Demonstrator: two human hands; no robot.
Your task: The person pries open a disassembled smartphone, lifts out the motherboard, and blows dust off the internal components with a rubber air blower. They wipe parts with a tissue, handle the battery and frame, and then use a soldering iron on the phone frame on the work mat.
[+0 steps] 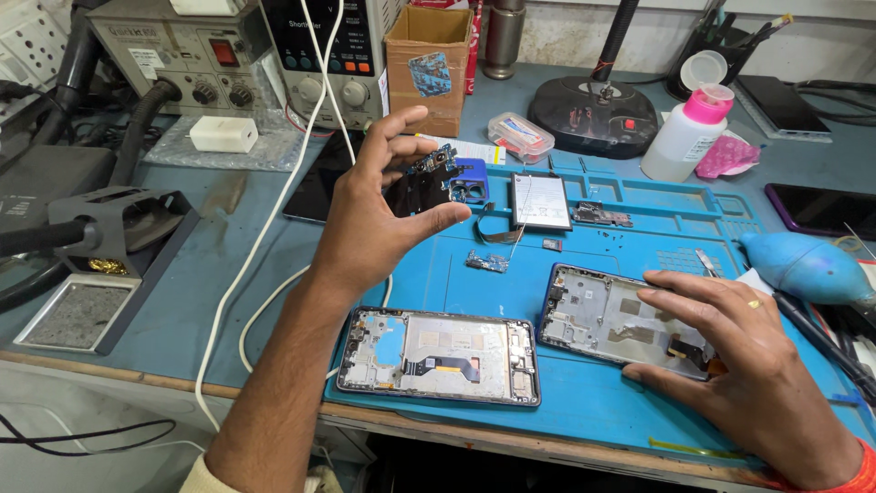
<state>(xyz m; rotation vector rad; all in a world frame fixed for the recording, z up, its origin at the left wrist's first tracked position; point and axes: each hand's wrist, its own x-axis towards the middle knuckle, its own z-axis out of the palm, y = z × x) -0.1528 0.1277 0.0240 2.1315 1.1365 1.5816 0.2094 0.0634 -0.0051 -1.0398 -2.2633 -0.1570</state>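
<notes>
Nearest, an opened phone frame with bare internals (pixel 438 354) lies untouched on the blue silicone work mat (pixel 584 402). The right hand (pixel 739 351), fingers spread, steadies a second stripped phone chassis (pixel 613 318). Farther, the left hand (pixel 383 205) pinches a small dark circuit board (pixel 427 181) aloft; gripping its edges only seems wisest.

Matt blue rubbery mat (pixel 584 402) under two opened phone frames (pixel 438 356) (pixel 611 319), dull grey metal with glossy ribbon strips. Dark circuit board (pixel 424 183), green-flecked and semi-gloss, pinched in left hand (pixel 383 210). Rough brown cardboard box (pixel 429 64); smooth white plastic bottle (pixel 684 137) with pink cap; shiny white cable (pixel 274 210).
</notes>
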